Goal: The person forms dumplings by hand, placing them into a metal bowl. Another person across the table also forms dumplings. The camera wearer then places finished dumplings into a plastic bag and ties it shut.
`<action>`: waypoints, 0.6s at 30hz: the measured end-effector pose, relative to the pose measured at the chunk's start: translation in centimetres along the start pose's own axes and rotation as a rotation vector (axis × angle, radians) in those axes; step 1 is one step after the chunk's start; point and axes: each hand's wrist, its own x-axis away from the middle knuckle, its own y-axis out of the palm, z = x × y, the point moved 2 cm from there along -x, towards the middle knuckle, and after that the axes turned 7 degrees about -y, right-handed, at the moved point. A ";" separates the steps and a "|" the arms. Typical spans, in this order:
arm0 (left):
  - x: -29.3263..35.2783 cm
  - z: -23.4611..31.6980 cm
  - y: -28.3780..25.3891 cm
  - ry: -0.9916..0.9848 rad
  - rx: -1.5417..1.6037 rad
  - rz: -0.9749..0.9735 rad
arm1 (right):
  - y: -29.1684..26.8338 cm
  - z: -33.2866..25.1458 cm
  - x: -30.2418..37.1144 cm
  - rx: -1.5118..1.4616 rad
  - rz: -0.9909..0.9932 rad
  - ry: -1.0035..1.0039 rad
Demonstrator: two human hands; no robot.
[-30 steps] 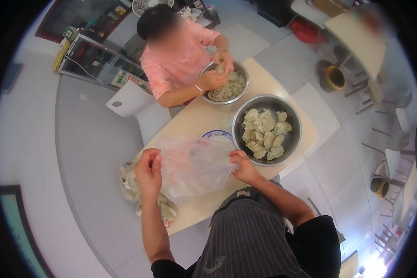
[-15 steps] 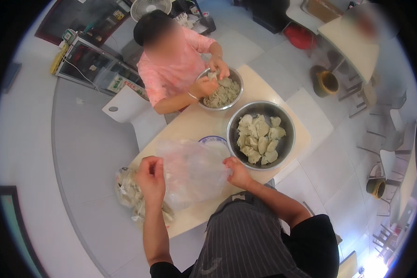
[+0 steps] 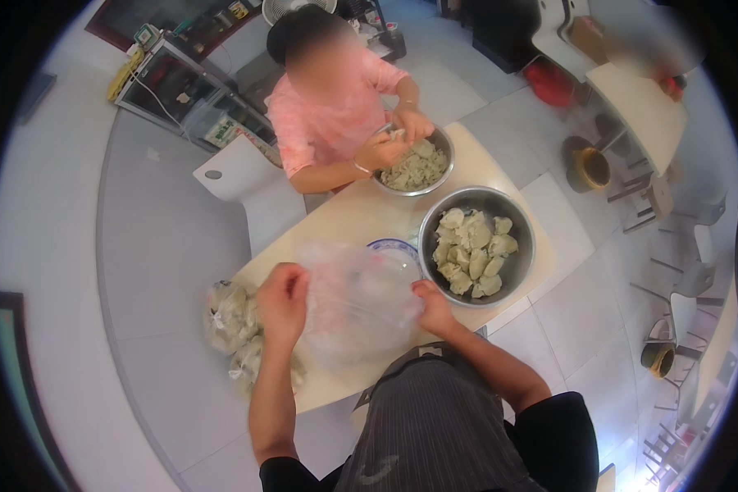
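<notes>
Plastic bag over pale table; tiled floor beyond.

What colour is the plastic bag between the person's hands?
The plastic bag is whitish and translucent, with faint pinkish patches, in the head view.

Both hands level and well apart, fingers curled, left forearm straight ahead, right forearm aslant
</notes>
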 end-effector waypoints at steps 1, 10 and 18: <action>0.0 0.2 -0.1 -0.001 -0.018 -0.022 | -0.1 -0.1 -0.1 -0.015 -0.015 0.006; -0.6 -1.5 -0.6 -0.114 0.146 -0.026 | -1.7 -2.1 -1.5 -0.023 -0.028 0.017; -0.2 -0.4 -1.3 -0.086 0.199 0.090 | -1.4 -1.0 -1.1 0.005 -0.030 0.033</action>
